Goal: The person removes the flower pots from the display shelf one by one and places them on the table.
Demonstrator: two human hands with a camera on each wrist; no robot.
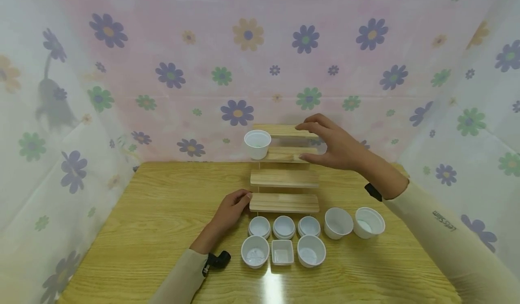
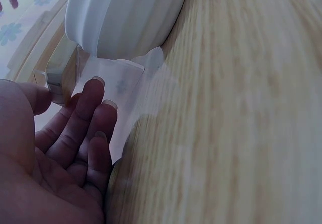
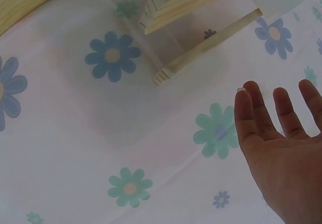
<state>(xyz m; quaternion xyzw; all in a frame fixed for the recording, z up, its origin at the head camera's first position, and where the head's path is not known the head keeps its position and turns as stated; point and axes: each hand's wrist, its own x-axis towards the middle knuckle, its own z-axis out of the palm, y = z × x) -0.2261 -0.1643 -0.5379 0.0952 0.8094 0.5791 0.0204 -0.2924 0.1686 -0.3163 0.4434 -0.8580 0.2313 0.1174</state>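
Observation:
A wooden tiered rack stands against the back cloth. One white cup stands at its left end, apparently on the second tier from the top. My left hand holds the left end of the lowest tier; in the left wrist view its thumb touches the board's corner, with the fingers bent beside it. My right hand hovers at the right of the upper tiers with thumb and fingers spread, holding nothing. In the right wrist view, its fingers stand apart from the tier ends.
In front of the rack stand several small white bowls, two larger round cups and a square dish on the wooden table. Two more white cups sit to the right. Flowered cloth encloses the back and sides.

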